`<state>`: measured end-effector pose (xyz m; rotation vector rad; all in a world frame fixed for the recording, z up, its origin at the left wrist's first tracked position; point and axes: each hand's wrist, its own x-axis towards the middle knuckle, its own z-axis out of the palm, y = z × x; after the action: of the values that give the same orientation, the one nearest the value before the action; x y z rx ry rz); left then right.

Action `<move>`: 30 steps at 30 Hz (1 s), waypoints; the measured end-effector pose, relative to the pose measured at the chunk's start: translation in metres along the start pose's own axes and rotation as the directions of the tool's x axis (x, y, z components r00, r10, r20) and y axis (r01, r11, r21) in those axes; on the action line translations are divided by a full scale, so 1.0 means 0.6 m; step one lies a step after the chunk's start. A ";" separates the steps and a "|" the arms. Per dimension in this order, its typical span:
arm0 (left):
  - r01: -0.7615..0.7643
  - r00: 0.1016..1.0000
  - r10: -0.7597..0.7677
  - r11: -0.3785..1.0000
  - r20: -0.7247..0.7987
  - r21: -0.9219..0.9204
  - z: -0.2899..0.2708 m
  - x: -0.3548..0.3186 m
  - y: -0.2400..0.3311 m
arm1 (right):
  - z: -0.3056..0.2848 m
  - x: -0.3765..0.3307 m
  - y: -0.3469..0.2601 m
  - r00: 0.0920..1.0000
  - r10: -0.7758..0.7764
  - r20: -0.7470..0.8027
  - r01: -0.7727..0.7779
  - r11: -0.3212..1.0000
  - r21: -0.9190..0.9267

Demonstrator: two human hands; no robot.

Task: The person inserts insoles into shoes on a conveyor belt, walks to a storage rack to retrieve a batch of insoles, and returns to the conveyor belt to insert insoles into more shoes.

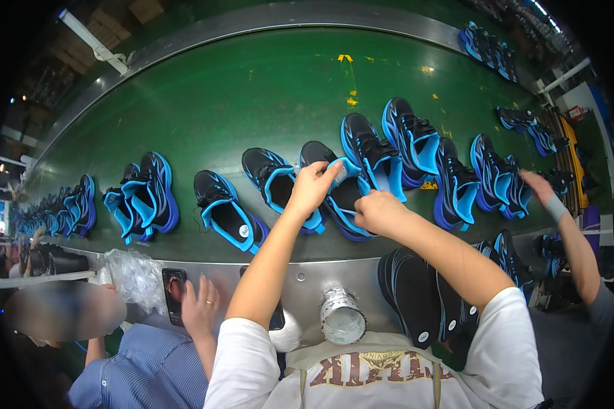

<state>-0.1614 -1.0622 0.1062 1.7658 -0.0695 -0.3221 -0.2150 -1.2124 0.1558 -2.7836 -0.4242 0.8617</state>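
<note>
A black sneaker with light-blue lining [346, 196] lies on the green conveyor belt in front of me, toe pointing away. My left hand [312, 187] pinches its tongue at the collar, with a pale label showing by the fingertips. Closed on the right side of the opening, near the heel, is my right hand [383, 213]; its fingertips are partly hidden. Just left of my left hand stands a matching sneaker [266, 170], and another with a round white sticker inside [225, 215] sits further left. Beyond my right hand is one more sneaker [372, 146].
Black insoles [416, 296] are stacked on the metal ledge [303, 266] beside a roll of clear tape [342, 317]. At left a co-worker's hand [201, 308] is next to a phone [174, 296] and crumpled plastic [133, 273]. Another person's hand [539, 185] reaches among sneakers at right.
</note>
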 end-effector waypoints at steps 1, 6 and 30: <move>0.005 1.000 -0.005 1.000 0.016 0.025 0.000 -0.001 0.002 | 0.011 0.004 0.001 0.995 -0.078 -0.069 0.073 0.995 -0.068; 0.011 1.000 -0.012 0.998 0.023 0.060 0.004 -0.006 0.009 | 0.053 0.043 0.010 0.956 -0.199 -0.214 0.168 0.973 -0.156; -0.359 0.813 0.543 0.752 -0.211 0.553 0.014 0.006 -0.012 | 0.042 0.084 0.014 0.894 -0.309 0.325 0.431 0.794 -0.429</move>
<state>-0.1611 -1.0693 0.0969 2.2107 -0.3476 0.4319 -0.1879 -1.2012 0.1070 -2.8524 -1.3682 1.1147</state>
